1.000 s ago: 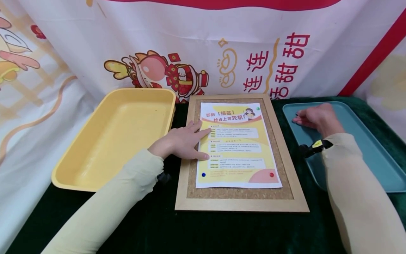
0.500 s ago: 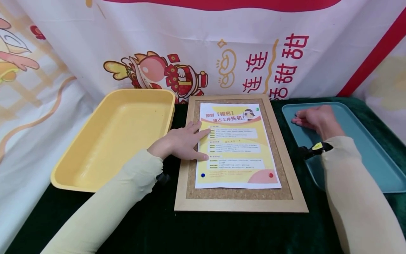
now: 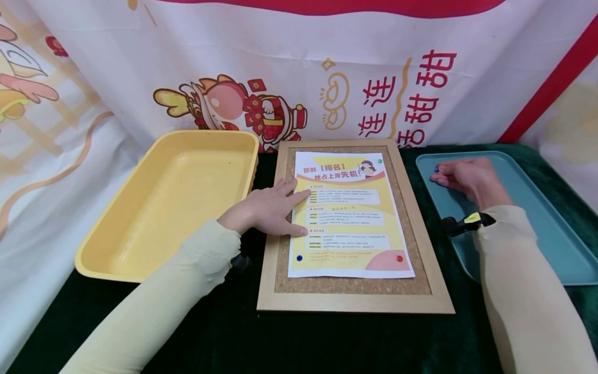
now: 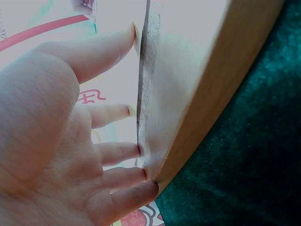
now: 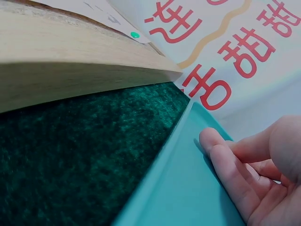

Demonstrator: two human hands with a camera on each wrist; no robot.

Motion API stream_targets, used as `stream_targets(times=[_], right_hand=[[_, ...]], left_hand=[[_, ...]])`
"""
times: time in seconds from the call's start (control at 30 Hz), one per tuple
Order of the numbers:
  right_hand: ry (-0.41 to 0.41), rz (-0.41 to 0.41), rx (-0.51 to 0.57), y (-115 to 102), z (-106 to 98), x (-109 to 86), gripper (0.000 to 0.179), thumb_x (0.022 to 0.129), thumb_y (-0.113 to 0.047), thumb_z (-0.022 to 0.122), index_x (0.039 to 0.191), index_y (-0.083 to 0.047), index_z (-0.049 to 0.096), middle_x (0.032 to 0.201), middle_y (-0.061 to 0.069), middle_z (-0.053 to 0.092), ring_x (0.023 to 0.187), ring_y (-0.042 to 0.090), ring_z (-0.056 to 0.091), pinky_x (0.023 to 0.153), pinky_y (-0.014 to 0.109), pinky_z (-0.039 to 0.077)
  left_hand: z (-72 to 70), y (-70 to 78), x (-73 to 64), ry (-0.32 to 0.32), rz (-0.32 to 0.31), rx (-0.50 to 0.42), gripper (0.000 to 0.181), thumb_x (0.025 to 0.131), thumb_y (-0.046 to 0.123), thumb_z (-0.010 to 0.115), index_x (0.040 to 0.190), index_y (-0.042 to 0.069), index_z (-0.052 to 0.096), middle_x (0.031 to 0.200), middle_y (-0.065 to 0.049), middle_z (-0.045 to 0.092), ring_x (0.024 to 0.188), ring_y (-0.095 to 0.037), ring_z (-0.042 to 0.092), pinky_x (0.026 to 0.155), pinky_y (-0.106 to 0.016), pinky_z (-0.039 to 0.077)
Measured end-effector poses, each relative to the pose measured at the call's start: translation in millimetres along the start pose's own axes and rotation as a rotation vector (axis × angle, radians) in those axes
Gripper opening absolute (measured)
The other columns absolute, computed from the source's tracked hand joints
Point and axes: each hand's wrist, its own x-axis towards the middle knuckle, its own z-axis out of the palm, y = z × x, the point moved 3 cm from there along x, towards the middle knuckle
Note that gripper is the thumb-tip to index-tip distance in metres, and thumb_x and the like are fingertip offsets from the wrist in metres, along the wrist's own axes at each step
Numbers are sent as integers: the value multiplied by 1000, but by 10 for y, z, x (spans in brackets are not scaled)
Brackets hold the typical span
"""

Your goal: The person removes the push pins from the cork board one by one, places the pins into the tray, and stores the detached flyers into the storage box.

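A printed yellow sheet of paper [image 3: 345, 218] lies on a cork board with a wooden frame [image 3: 355, 302]. Push pins sit in three of its corners: a green push pin [image 3: 380, 161], a blue push pin [image 3: 299, 258] and a red push pin [image 3: 399, 258]. With fingers spread, my left hand [image 3: 271, 210] rests across the frame's left side and the paper's edge. Over the far left corner of a blue-green tray [image 3: 537, 228], my right hand [image 3: 474, 179] pinches a small purple-blue push pin [image 3: 436, 169], mostly hidden by the fingertips. The right wrist view hides that pin.
To the left stands a deep yellow tray [image 3: 173, 208], close beside my left forearm. Dark green cloth [image 3: 327, 343] covers the table. Behind everything hangs a printed white curtain [image 3: 299, 57].
My right hand has shifted slightly nearer at the tray, and the purple-blue push pin shows a little more at its fingertips. The left hand stays in place.
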Motion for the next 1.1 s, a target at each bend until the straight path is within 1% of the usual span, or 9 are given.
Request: stream_targets(times=[0.07, 0.17, 0.3, 0.33, 0.4, 0.53, 0.93, 1.1], right_hand=[[-2, 1, 1, 4, 0, 7, 50, 111, -28, 56, 159, -13, 48, 78, -11, 76, 85, 5, 79, 85, 20, 60], [-3, -5, 11, 21, -1, 17, 44, 111, -29, 57, 153, -16, 53, 79, -11, 76, 86, 5, 79, 85, 19, 60], [-9, -21, 11, 44, 4, 23, 44, 110, -30, 58, 152, -17, 54, 79, -12, 77, 85, 4, 79, 83, 18, 59], [-10, -24, 8, 47, 6, 25, 49, 110, -31, 58, 156, -16, 52, 79, -13, 76, 85, 3, 79, 83, 18, 59], [-13, -30, 4, 52, 11, 31, 52, 110, -32, 58, 159, -16, 49, 79, -14, 76, 84, 2, 78, 83, 17, 59], [-18, -42, 7, 57, 13, 48, 52, 109, -34, 59, 157, -17, 51, 80, -15, 77, 84, 1, 78, 83, 17, 59], [-79, -115, 3, 71, 8, 43, 55, 107, -38, 63, 157, -18, 52, 86, -19, 78, 88, 0, 77, 85, 16, 59], [-97, -152, 39, 64, 16, 2, 49, 106, -36, 65, 151, -19, 59, 88, -19, 79, 88, 0, 77, 84, 17, 59]], left_hand=[[2, 0, 4, 0, -2, -1, 96, 97, 67, 63, 172, 26, 19, 180, -14, 4, 167, -40, 6, 127, -63, 29], [7, -2, 13, 1, -4, 1, 96, 97, 67, 63, 172, 25, 19, 180, -14, 5, 167, -40, 7, 128, -62, 29], [10, -4, 14, 0, -5, 2, 96, 97, 67, 63, 172, 25, 19, 180, -14, 5, 167, -40, 6, 128, -62, 29], [9, -2, 10, -1, -6, 1, 96, 97, 67, 63, 172, 25, 19, 180, -14, 4, 167, -39, 6, 128, -62, 29], [5, 3, 6, -3, -6, 0, 96, 97, 67, 63, 172, 26, 19, 180, -14, 4, 167, -39, 6, 128, -62, 29], [-2, 10, -4, -3, -6, 1, 96, 97, 67, 64, 172, 26, 19, 181, -13, 4, 167, -39, 6, 127, -63, 30], [4, 12, -10, 2, 2, -1, 96, 97, 66, 64, 172, 25, 20, 180, -14, 4, 167, -40, 6, 127, -63, 29], [-7, 17, -13, 1, 0, -4, 96, 97, 66, 64, 172, 25, 19, 180, -14, 4, 167, -40, 5, 128, -62, 28]])
